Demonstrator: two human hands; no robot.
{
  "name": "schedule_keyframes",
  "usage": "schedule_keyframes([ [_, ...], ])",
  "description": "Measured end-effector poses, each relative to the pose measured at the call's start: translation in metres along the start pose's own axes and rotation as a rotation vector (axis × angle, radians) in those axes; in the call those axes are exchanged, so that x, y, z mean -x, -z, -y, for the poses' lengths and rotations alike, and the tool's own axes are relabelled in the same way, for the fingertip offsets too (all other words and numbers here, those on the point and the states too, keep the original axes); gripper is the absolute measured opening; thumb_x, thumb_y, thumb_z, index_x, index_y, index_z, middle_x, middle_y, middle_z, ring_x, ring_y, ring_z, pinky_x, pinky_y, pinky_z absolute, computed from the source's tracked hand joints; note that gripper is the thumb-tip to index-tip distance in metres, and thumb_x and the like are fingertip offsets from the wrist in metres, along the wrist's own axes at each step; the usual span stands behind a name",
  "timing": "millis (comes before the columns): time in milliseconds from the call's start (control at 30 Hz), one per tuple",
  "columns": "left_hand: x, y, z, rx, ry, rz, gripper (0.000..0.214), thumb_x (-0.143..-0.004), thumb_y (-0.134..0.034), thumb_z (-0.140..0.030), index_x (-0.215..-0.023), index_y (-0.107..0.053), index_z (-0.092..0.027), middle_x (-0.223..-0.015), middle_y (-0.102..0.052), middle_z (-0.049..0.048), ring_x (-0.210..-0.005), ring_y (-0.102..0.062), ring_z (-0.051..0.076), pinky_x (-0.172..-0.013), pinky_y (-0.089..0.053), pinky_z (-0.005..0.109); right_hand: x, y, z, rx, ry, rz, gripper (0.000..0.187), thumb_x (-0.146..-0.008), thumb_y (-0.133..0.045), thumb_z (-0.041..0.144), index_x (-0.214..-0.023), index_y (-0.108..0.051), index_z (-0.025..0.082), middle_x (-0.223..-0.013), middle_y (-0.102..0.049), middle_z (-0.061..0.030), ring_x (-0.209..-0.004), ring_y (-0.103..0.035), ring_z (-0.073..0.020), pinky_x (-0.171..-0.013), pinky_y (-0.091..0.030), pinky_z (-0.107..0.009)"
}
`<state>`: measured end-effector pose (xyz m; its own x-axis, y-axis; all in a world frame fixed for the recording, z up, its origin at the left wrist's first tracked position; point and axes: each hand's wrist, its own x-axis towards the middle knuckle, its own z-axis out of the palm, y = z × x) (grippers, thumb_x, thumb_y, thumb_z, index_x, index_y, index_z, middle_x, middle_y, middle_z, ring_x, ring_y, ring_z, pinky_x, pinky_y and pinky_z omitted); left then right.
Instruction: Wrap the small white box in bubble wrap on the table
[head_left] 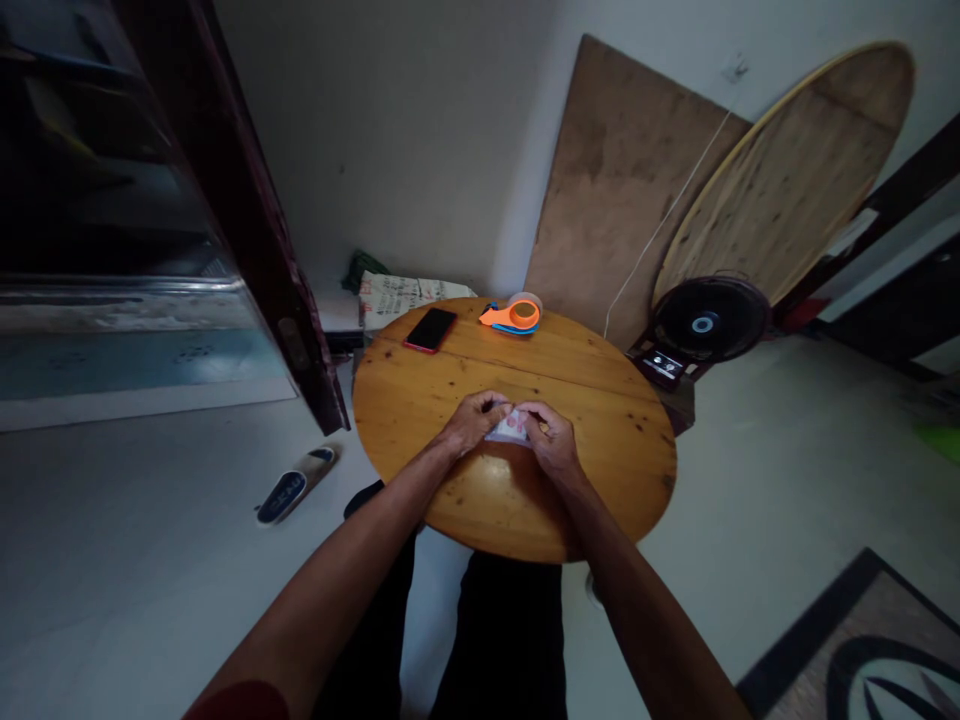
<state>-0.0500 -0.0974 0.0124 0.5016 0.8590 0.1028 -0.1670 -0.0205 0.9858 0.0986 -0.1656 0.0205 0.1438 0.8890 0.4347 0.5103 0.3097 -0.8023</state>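
A small pale packet with pink marks (510, 428) lies on the round wooden table (622, 440), near its middle. My left hand (474, 420) grips the packet's left side with curled fingers. My right hand (551, 437) pinches its right side. Both hands rest on the tabletop and hide most of the packet.
A red-edged phone (430, 329) and an orange tape dispenser (513, 316) lie at the table's far edge. A fan (705, 325), a round board and a flat board lean at the wall. A sandal (294, 485) lies on the floor left; a dark cabinet stands far left.
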Motion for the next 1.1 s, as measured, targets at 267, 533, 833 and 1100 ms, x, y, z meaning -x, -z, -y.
schedule_keyframes([
  [267,-0.002,-0.002,0.002,-0.126,-0.071,-0.029,0.024,-0.078,-0.06,-0.038,-0.079,-0.064,-0.015,-0.07,-0.058,-0.0013,-0.063,-0.048,0.01,-0.059,-0.036,0.021,0.003,0.004,0.007,0.046,0.077,0.073,0.018,-0.086,-0.052,0.031,-0.091,-0.068,0.024,-0.104,-0.067,-0.0057,-0.104,-0.06,-0.0214,-0.093,-0.045,-0.034],
  [533,-0.002,0.005,0.003,-0.415,-0.199,-0.162,0.024,-0.085,-0.051,-0.034,-0.085,-0.068,-0.017,-0.077,-0.064,0.0038,-0.071,-0.055,0.016,-0.069,-0.042,0.026,0.003,0.008,0.006,0.397,0.19,0.118,0.035,-0.079,-0.059,0.028,-0.113,-0.062,0.022,-0.129,-0.055,-0.0105,-0.121,-0.05,-0.0267,-0.104,-0.036,-0.043],
  [833,-0.012,0.009,0.023,-0.114,-0.092,-0.209,0.029,-0.073,-0.065,-0.03,-0.099,-0.066,-0.017,-0.091,-0.067,0.0042,-0.083,-0.061,0.018,-0.078,-0.049,0.028,0.005,0.007,0.004,0.506,0.21,0.144,0.04,-0.08,-0.06,0.033,-0.118,-0.056,0.021,-0.131,-0.054,-0.0135,-0.123,-0.048,-0.0284,-0.102,-0.035,-0.044],
  [1100,-0.006,0.0,0.014,-0.063,-0.159,-0.029,0.044,-0.073,-0.066,-0.023,-0.115,-0.058,-0.015,-0.113,-0.064,0.0086,-0.102,-0.061,0.019,-0.096,-0.047,0.036,0.0,0.008,-0.006,0.517,0.219,0.077,0.031,-0.086,-0.052,0.028,-0.116,-0.056,0.019,-0.119,-0.059,-0.0114,-0.11,-0.054,-0.0256,-0.095,-0.041,-0.04],
])
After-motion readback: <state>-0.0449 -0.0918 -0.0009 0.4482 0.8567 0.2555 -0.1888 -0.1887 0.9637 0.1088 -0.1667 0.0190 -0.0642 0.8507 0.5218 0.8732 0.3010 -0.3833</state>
